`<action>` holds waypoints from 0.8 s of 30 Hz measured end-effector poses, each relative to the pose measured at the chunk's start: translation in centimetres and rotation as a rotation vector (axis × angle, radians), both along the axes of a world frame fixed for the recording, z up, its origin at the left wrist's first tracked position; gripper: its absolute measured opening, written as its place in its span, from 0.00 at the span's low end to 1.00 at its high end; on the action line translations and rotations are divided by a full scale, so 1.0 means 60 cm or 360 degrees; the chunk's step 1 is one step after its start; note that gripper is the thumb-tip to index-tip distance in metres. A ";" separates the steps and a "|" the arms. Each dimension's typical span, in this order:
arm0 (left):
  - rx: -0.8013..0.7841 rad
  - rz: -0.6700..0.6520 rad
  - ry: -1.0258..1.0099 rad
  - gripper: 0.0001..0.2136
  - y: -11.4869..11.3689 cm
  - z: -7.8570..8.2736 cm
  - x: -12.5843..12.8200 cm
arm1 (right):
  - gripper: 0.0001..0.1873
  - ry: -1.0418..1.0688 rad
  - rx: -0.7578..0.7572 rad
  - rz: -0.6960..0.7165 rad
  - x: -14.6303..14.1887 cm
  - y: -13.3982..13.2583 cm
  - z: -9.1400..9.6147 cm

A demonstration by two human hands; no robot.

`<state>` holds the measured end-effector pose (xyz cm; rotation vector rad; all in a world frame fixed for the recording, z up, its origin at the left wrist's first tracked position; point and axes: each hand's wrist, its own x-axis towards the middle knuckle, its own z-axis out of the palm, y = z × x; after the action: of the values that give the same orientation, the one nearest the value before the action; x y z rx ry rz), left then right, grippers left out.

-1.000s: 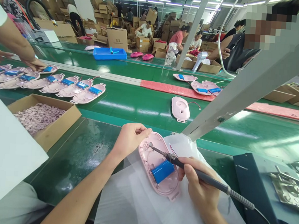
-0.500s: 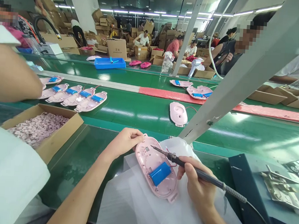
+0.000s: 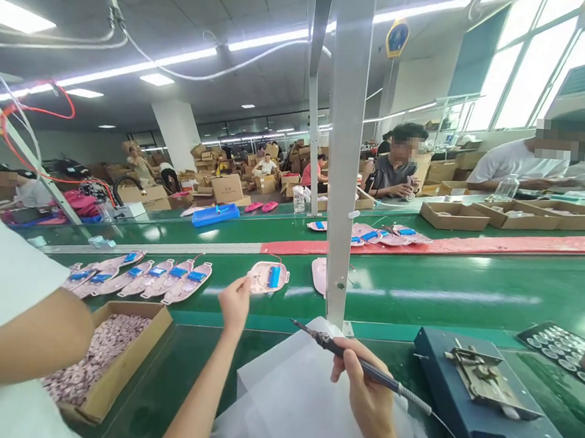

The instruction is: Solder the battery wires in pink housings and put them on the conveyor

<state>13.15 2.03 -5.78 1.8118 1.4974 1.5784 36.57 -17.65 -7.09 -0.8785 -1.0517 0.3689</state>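
Pinching a soldering iron (image 3: 365, 371) like a pen, the right hand (image 3: 368, 384) closes narrowly around the handle, with the tip pointing left above a white plastic sheet (image 3: 279, 405). The left hand (image 3: 235, 303) reaches ahead, its fingers bunched (nothing shows between them, though I cannot be sure). It is the nearer hand to a pink plastic housing (image 3: 258, 277) on the green conveyor belt (image 3: 466, 311), just beyond and to its right, not touching. The housing's long axis runs left to right along the belt, with a blue battery (image 3: 274, 276) seated inside. Farther left, more battery-loaded housings (image 3: 180, 288) lie in a row beyond a cardboard box of pink parts (image 3: 128, 347).
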 end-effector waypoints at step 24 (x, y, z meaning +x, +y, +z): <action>-0.0569 0.0615 0.1373 0.18 0.086 0.021 -0.039 | 0.10 -0.0148 0.0108 0.0050 0.020 0.004 -0.012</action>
<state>10.82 7.22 -4.54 2.1697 2.4167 0.5274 37.78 -17.43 -7.83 -0.8257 -1.1584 0.3195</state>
